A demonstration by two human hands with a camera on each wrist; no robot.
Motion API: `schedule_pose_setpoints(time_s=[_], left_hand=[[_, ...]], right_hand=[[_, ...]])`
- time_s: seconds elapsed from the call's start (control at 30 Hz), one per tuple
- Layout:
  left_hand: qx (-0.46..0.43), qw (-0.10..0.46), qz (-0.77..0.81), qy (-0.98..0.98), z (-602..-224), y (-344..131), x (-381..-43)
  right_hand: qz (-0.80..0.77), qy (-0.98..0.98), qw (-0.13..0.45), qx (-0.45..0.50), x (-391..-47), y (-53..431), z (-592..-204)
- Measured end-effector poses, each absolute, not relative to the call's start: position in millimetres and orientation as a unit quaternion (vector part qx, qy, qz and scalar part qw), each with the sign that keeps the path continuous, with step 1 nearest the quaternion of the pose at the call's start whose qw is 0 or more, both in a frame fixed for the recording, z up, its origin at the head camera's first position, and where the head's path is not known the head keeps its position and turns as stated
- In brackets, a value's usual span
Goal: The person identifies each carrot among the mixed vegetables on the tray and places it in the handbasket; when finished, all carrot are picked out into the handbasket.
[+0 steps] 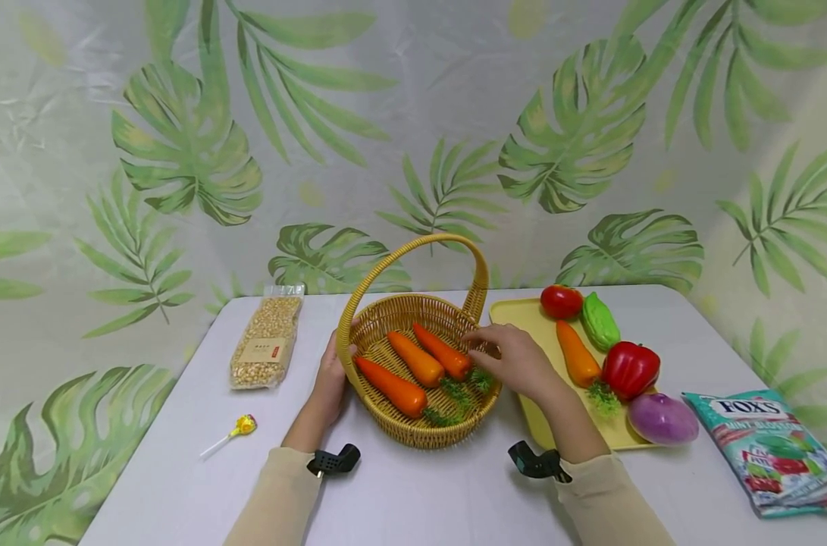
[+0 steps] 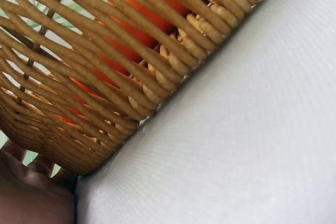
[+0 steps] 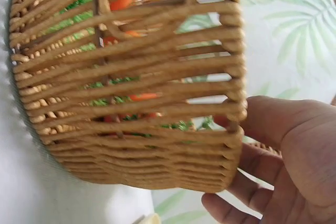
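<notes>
A round wicker basket (image 1: 420, 436) with a tall hoop handle stands mid-table; several orange carrots (image 1: 391, 387) with green tops lie inside. My left hand (image 1: 330, 379) holds the basket's left side, with its thumb at the rim; in the left wrist view, fingers (image 2: 39, 169) meet the outer weave. Over the right rim reaches my right hand (image 1: 512, 360), its fingers loosely bent above the carrot tops. No item shows in that hand. The right wrist view has its thumb (image 3: 262, 116) at the rim, its tip partly behind the weave.
Right of the basket, a yellow tray (image 1: 539, 425) bears a tomato (image 1: 561, 302), a green bumpy vegetable (image 1: 600, 322), a carrot (image 1: 577, 355), a red bell pepper (image 1: 631, 370) and a purple vegetable (image 1: 662, 418). A candy bag (image 1: 771, 455), a lollipop (image 1: 244, 425) and a kernel pack (image 1: 266, 345) lie outward.
</notes>
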State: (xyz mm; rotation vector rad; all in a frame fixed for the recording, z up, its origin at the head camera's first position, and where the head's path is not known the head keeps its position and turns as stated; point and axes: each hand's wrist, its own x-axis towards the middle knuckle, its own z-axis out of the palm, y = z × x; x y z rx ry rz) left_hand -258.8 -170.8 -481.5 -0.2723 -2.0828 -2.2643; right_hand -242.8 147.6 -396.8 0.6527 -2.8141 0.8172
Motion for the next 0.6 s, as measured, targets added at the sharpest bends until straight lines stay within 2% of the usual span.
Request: schedule_pose_setpoints(time_s=[0.33,0.6], left_hand=[[-0.093,0.023,-0.735,-0.671,-481,-171,-258],[-0.092,0.025,-0.735,-0.672,-481,-171,-258]], right_hand=[[0.313,-0.925,0.092,0.197,-248,167,-392],[0.310,-0.935,0.065,0.157,-253,202,-391]])
